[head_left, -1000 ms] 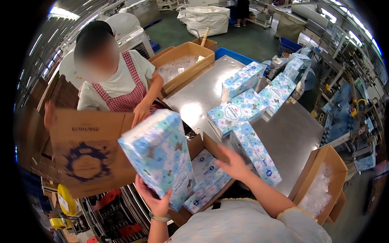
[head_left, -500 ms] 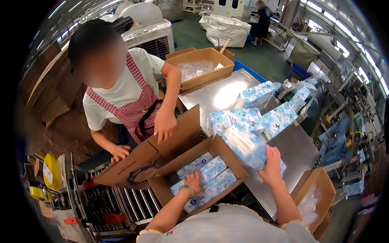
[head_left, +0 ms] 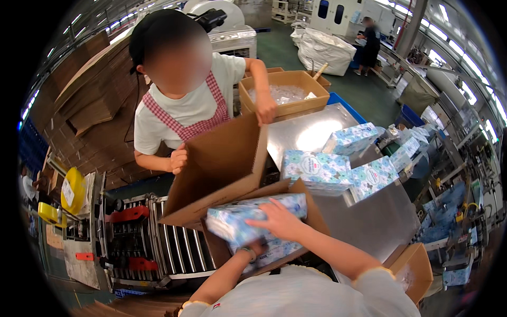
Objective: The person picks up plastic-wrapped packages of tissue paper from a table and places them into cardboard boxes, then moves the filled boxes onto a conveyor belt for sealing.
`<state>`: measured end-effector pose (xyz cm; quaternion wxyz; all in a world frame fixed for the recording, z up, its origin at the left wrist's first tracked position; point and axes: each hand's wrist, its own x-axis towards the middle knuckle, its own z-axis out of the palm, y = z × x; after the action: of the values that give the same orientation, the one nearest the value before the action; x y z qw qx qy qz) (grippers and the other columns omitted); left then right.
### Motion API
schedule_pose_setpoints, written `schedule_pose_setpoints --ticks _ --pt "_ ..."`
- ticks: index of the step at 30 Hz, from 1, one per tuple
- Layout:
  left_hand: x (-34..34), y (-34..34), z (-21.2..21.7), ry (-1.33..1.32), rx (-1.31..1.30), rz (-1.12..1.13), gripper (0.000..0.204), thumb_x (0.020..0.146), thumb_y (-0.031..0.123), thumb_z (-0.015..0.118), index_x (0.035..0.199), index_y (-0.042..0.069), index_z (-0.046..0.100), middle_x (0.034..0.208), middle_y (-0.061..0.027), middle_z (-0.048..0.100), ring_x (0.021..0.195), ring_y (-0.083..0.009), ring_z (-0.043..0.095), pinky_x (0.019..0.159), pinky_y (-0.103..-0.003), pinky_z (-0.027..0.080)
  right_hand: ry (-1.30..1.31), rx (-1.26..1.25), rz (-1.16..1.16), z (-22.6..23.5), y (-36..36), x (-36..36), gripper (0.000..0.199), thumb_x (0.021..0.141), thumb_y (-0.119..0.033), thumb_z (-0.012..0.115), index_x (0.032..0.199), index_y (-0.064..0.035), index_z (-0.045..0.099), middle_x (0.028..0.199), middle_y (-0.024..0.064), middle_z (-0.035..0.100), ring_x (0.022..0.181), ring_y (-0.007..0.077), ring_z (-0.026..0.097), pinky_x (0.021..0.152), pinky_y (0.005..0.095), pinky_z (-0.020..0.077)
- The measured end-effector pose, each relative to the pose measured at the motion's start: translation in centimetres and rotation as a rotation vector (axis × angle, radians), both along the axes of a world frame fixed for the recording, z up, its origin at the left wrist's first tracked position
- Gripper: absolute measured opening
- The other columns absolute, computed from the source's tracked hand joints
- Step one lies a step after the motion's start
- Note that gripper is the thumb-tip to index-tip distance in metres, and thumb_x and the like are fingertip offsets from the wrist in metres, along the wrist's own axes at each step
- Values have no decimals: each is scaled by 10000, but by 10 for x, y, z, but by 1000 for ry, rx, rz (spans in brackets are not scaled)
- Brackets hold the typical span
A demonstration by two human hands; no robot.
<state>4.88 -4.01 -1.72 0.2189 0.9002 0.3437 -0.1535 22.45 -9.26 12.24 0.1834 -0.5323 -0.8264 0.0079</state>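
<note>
A blue flowered tissue pack (head_left: 231,222) lies tilted across the top of an open cardboard box (head_left: 317,212) in front of me. My right hand (head_left: 280,218) grips it from above, with the fingers spread over its top. My left hand (head_left: 256,247) is down in the box below that pack. Its fingers are blurred and mostly hidden. More flowered tissue packs (head_left: 280,250) lie inside the box under the held one. Several others, including a stack (head_left: 316,168), rest on the metal table to the right.
Across from me, a person in a checked apron (head_left: 185,126) holds a second open carton (head_left: 224,153) against my box. A roller conveyor (head_left: 182,248) runs at left beside yellow tape rolls (head_left: 74,190). The metal table (head_left: 364,227) is at right. Cartons with clear plastic (head_left: 285,108) stand beyond.
My right hand has brought a tissue pack from the table leftward over the box. The co-worker's flat cardboard is now opened into a carton. My view has shifted left.
</note>
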Motion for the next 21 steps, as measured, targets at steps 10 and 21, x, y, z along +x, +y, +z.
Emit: schedule_pose_setpoints --ticks 10,21 --pt "-16 3 31 -257 307 143 826 856 410 713 1550 116 376 1619 -219 305 1492 -412 283 1182 -624 229 101 119 -583 -42 -6 140 195 815 -231 746 804 -61 651 914 140 678 862 362 634 710 471 511" --pt "-13 31 7 -367 2 203 507 862 290 720 1299 55 617 1391 -228 553 1306 -425 495 1089 -495 427 -495 -432 -131 -113 30 302 111 812 -171 653 801 -75 709 829 142 725 821 335 720 708 458 546"
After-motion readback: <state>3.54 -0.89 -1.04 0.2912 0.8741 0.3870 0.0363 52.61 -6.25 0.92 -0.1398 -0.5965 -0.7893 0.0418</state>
